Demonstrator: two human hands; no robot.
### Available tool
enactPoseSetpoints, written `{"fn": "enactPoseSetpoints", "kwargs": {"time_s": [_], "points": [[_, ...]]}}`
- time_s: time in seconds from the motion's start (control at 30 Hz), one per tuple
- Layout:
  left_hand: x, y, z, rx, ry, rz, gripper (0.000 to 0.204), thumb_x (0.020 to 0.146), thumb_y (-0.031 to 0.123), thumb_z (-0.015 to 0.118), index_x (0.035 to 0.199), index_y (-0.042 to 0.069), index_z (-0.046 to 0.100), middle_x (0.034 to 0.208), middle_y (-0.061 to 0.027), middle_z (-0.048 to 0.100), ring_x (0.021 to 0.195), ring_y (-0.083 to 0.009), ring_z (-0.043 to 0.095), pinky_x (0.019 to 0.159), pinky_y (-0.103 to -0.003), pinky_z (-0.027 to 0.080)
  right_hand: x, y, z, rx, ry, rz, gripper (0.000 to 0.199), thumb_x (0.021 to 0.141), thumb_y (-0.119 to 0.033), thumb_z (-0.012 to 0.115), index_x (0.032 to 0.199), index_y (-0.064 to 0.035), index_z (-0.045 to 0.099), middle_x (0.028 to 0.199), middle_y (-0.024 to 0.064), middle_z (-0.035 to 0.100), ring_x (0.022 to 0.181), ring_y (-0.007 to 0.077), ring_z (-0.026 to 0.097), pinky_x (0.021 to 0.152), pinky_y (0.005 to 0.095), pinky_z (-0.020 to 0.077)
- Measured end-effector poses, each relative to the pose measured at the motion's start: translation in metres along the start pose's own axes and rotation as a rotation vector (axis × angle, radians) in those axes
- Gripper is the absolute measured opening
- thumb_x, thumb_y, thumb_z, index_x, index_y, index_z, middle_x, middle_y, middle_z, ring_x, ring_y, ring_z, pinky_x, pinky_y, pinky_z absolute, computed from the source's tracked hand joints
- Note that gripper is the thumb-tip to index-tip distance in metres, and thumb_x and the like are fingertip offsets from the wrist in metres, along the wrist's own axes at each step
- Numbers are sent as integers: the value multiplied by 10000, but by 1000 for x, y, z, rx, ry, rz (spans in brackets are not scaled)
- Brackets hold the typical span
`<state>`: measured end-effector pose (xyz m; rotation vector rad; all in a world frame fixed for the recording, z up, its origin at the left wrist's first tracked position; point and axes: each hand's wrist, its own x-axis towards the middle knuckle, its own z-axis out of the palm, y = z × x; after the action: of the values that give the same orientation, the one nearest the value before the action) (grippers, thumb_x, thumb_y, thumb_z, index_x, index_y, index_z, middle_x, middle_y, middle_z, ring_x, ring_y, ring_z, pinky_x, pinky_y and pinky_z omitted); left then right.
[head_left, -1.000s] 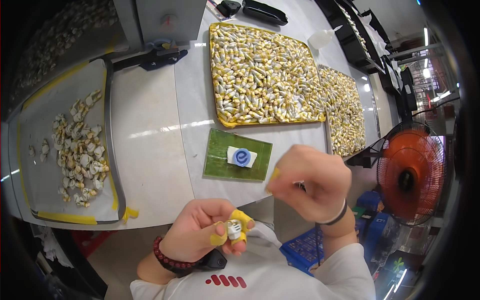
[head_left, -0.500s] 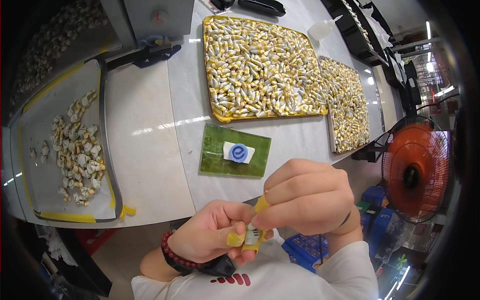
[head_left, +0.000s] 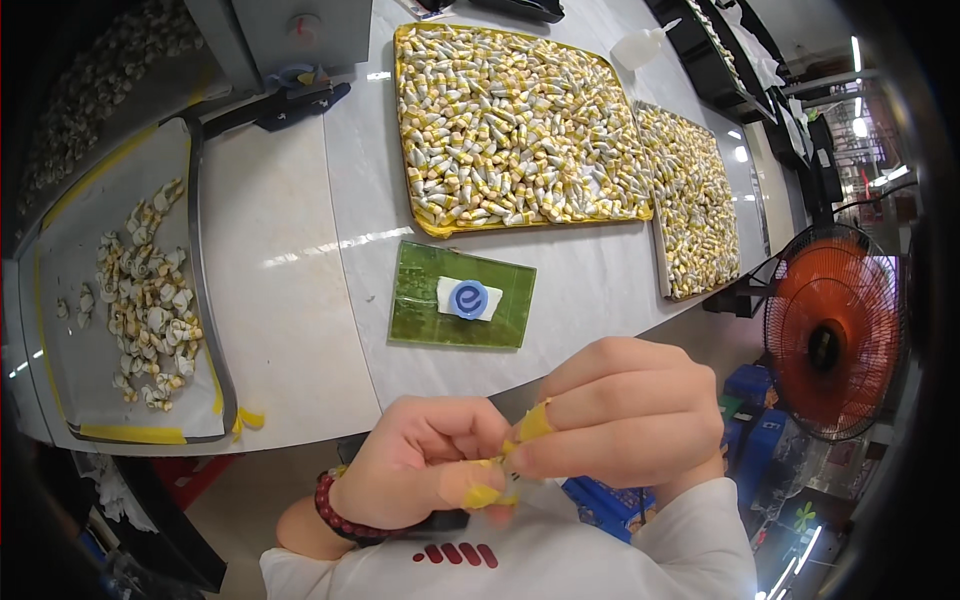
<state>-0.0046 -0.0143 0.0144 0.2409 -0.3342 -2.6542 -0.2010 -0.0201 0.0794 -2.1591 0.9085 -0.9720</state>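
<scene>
A pale table (head_left: 275,200) bears a yellow-edged tray (head_left: 432,230), green plate (head_left: 412,275) and white bottle (head_left: 633,50)

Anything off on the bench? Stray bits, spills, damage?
Minor: yellow tape sticks out crumpled at the left tray's near right corner, unlike the flat tape along its edges. A couple of pieces sit apart from that tray's pile. No spill or damage stands out.

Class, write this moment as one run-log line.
left hand: holding small piece | right hand: fingers at piece, motion-blurred | green plate: on table, beyond hands
</scene>
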Motion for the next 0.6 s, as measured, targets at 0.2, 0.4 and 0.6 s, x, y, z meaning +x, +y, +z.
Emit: {"fn": "enactPoseSetpoints", "kwargs": {"time_s": [0.2,0.4,0.6], "points": [[-1,4,10,842,171,440,286,754,56,722,1000,-37,610,826,-75,653,709,-140,616,632,-250,486,-5,-4,-4,-169,57,-78,231,665,-40,662,894,-24,687,831,59,627,729,191,594,593,269,466],[10,1,10,1123,208,728,292,661,45,776,919,-27,660,783,-99,662,649,-204,625,588,-270,487,-23,-10,-1,-287,133,-154,202,707,-57,651,904,-41,692,869,48,631,781,172,592,605,266,419],[11,2,10,1252,178,681,343,708,212,789,867,-50,634,775,-138,656,631,-176,619,585,-242,478,-31,-13,-43,-641,222,-62,203,661,-81,694,861,-115,693,862,25,634,779,180,598,641,299,451]]}}
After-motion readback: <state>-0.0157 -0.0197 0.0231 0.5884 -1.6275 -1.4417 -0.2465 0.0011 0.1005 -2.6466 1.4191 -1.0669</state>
